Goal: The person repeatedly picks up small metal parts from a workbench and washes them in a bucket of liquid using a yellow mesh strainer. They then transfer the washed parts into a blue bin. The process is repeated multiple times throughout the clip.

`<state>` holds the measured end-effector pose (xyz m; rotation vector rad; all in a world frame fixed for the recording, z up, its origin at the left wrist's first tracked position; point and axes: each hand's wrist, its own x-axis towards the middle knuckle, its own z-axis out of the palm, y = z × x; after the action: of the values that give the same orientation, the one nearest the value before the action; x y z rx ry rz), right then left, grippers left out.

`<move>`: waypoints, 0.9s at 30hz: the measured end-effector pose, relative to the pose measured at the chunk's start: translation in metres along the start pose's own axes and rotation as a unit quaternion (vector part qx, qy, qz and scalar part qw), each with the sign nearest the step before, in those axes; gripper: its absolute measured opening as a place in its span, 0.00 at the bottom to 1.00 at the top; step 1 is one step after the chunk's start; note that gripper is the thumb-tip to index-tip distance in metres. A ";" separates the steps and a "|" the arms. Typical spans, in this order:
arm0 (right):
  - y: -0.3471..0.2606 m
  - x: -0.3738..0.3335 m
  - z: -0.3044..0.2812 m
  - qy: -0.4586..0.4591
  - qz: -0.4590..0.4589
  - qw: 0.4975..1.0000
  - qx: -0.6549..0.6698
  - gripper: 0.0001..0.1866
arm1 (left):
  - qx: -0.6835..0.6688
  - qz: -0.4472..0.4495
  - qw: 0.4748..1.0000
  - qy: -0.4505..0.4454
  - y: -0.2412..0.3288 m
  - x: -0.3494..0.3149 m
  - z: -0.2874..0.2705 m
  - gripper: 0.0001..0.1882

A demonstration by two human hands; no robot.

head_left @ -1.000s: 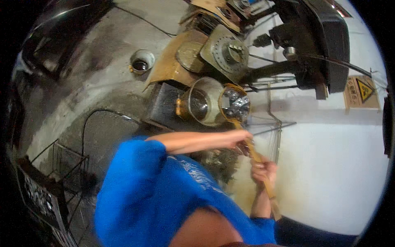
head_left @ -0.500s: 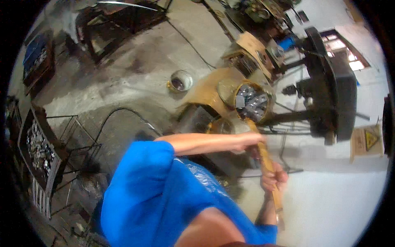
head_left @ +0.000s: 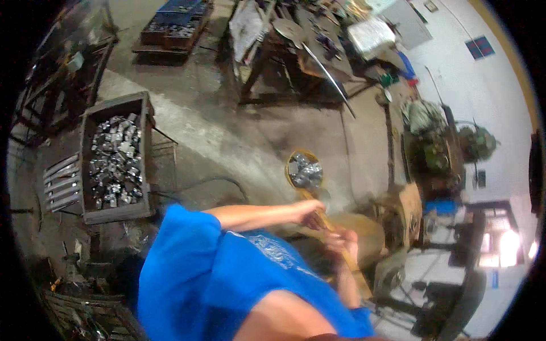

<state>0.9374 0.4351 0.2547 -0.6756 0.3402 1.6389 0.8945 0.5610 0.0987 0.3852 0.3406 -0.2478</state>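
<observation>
Both hands grip the long handle of a yellow scoop (head_left: 289,174), its round bowl held out in front of me. Shiny metal pieces (head_left: 307,173) fill the bowl. My left hand (head_left: 310,213) is closed round the handle near the bowl. Further back along it, my right hand (head_left: 342,241) is closed too, with the handle's end running past it toward my right forearm. Part of the handle is hidden under the fingers.
A crate (head_left: 116,215) heaped with metal pieces stands at left. Beyond are a box with a blue top (head_left: 181,8) and a cluttered workbench (head_left: 335,71) with a rod (head_left: 330,79) jutting out. At right stand a yellowish drum (head_left: 367,230) and a dark machine (head_left: 449,307).
My view and body have swung left. The loaded scoop has moved away from the drum and machine, out over the floor. Both hands keep hold and are now closer together.
</observation>
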 end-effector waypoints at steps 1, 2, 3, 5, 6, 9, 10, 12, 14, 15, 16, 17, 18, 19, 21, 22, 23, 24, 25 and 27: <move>-0.005 0.026 0.009 -0.018 0.026 0.999 0.012 0.27 | 0.040 0.016 0.998 -0.047 0.030 -0.030 -0.007 0.16; -0.009 0.050 0.027 -0.030 0.054 0.998 0.012 0.27 | 0.018 0.039 0.999 -0.004 0.051 -0.044 -0.015 0.16; -0.013 0.074 0.046 -0.037 0.071 0.997 -0.014 0.27 | -0.006 0.060 0.997 0.039 0.072 -0.056 -0.024 0.15; -0.026 0.127 0.081 -0.060 0.109 0.990 -0.070 0.26 | 0.011 0.121 0.991 0.055 0.119 -0.078 -0.050 0.16; -0.031 0.150 0.099 -0.043 0.100 0.989 -0.098 0.26 | 0.005 0.140 0.988 0.064 0.142 -0.086 -0.065 0.17; -0.046 0.231 0.151 -0.059 0.151 0.979 -0.122 0.27 | -0.008 0.211 0.971 0.112 0.209 -0.121 -0.108 0.18; -0.050 0.259 0.168 -0.056 0.175 0.975 -0.122 0.27 | -0.001 0.242 0.960 0.142 0.229 -0.135 -0.128 0.17; -0.062 0.323 0.192 -0.059 0.226 0.964 -0.130 0.25 | -0.012 0.326 0.924 0.200 0.267 -0.158 -0.174 0.15; -0.074 0.393 0.216 -0.017 0.281 0.950 -0.135 0.18 | -0.008 0.354 0.894 0.276 0.298 -0.194 -0.230 0.13; -0.075 0.428 0.234 -0.018 0.299 0.942 -0.153 0.16 | -0.011 0.365 0.877 0.312 0.304 -0.208 -0.272 0.12; -0.078 0.455 0.247 -0.014 0.306 0.939 -0.158 0.15 | -0.011 0.352 0.862 0.364 0.318 -0.250 -0.265 0.12; -0.076 0.477 0.263 -0.009 0.319 0.933 -0.168 0.15 | -0.057 0.383 0.840 0.381 0.312 -0.271 -0.302 0.12; -0.077 0.501 0.280 0.004 0.291 0.938 -0.188 0.14 | -0.103 0.355 0.813 0.451 0.310 -0.296 -0.335 0.11; -0.079 0.527 0.293 -0.005 0.321 0.930 -0.176 0.14 | -0.095 0.385 0.772 0.498 0.305 -0.326 -0.350 0.13; -0.086 0.579 0.314 -0.014 0.373 0.915 -0.154 0.14 | -0.110 0.370 0.712 0.586 0.301 -0.380 -0.381 0.17; -0.086 0.598 0.330 0.018 0.367 0.920 -0.136 0.14 | -0.099 0.380 0.669 0.631 0.295 -0.402 -0.393 0.17; -0.089 0.621 0.342 0.009 0.375 0.916 -0.145 0.14 | -0.087 0.389 0.624 0.673 0.292 -0.421 -0.405 0.17; -0.094 0.638 0.350 0.004 0.368 0.917 -0.153 0.14 | -0.079 0.364 0.617 0.693 0.296 -0.432 -0.420 0.16; -0.094 0.662 0.358 -0.006 0.373 0.914 -0.158 0.15 | -0.071 0.337 0.600 0.722 0.296 -0.445 -0.431 0.15; -0.095 0.717 0.381 -0.028 0.387 0.906 -0.168 0.15 | -0.114 0.307 0.574 0.750 0.291 -0.458 -0.472 0.12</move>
<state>0.8973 1.2430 0.1356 -0.8019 0.3015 2.5146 0.4327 1.0916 -0.0497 0.3472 1.8802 0.9417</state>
